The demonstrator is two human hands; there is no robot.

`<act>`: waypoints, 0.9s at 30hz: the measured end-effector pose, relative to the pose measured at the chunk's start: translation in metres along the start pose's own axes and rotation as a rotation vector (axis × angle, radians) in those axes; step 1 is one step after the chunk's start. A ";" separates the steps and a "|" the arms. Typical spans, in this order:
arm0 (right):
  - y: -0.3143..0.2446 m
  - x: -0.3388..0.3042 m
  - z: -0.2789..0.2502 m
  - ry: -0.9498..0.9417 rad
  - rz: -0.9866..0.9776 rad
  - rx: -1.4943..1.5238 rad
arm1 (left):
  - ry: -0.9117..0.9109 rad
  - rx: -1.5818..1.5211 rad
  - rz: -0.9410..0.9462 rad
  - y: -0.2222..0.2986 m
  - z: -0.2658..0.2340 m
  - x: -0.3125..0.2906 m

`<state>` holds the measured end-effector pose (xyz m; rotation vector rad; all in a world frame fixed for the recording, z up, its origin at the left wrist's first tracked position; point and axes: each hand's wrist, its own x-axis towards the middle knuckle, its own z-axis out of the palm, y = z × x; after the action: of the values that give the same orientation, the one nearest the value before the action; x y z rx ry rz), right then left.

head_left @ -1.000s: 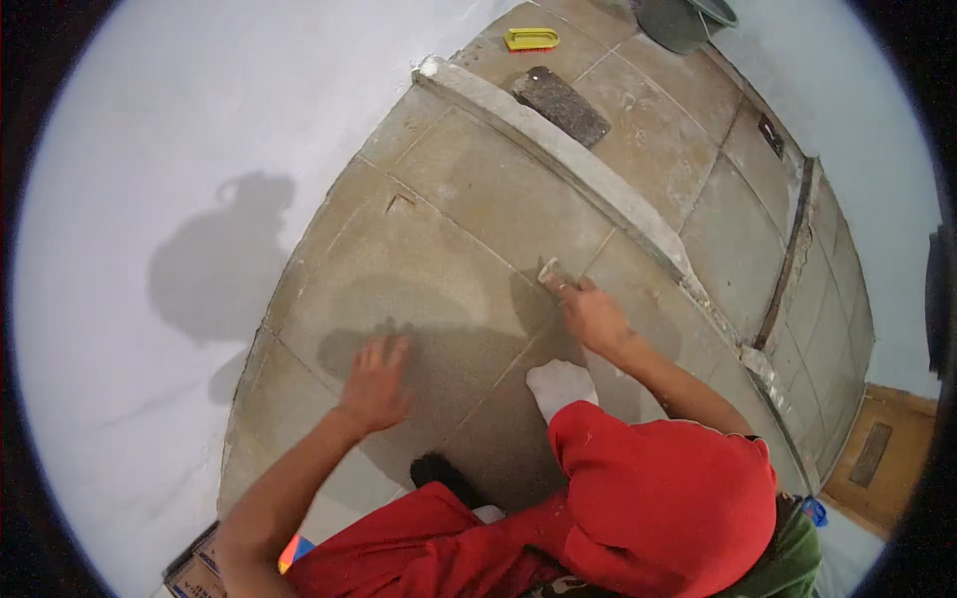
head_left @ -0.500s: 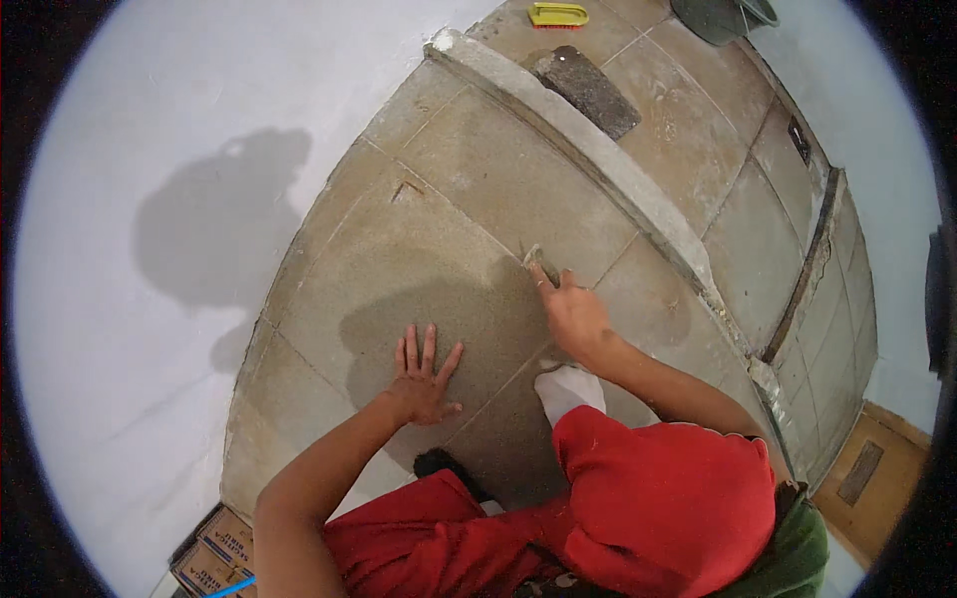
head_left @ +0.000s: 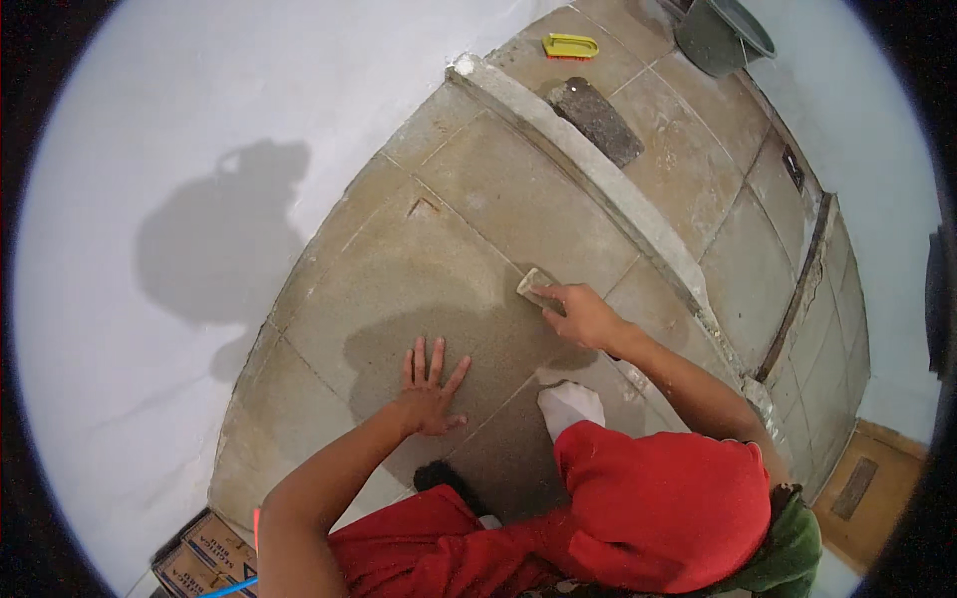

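Observation:
My right hand (head_left: pixel 578 317) grips a small scraper (head_left: pixel 529 285) with a pale flat blade, index finger laid along it. The blade rests on the tiled floor (head_left: pixel 478 174), close to a grout line; most of its handle is hidden by the hand. To the left, my left hand (head_left: pixel 429 401) lies flat on the tiles with its fingers spread, holding nothing. Between and below the two hands, my white-covered foot (head_left: pixel 570 407) shows under a red trouser leg (head_left: pixel 668 508).
A raised concrete ledge (head_left: pixel 598 179) crosses the floor diagonally. Beyond it lie a dark flat slab (head_left: pixel 603 122), a yellow brush (head_left: pixel 570 46) and a grey bucket (head_left: pixel 720 38). Cardboard boxes (head_left: pixel 214 548) stand at lower left, beside the white wall (head_left: pixel 120 379).
My right hand has turned so the scraper's blade now points up and left, with more of it showing. The left hand stays flat on the tiles. The whole view has shifted slightly.

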<state>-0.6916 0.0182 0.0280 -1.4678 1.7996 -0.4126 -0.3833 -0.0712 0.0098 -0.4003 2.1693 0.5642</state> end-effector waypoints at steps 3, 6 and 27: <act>-0.007 0.001 -0.010 0.016 0.238 0.153 | 0.028 0.000 0.003 -0.002 0.005 0.002; 0.023 0.021 -0.002 0.162 0.153 -0.051 | 0.038 0.012 0.022 -0.002 0.006 0.003; 0.028 0.129 -0.068 0.257 0.148 -0.281 | 0.015 0.004 0.001 0.000 0.001 -0.002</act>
<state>-0.7659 -0.1086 0.0086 -1.5080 2.2294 -0.2916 -0.3812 -0.0700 0.0108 -0.4023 2.1843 0.5593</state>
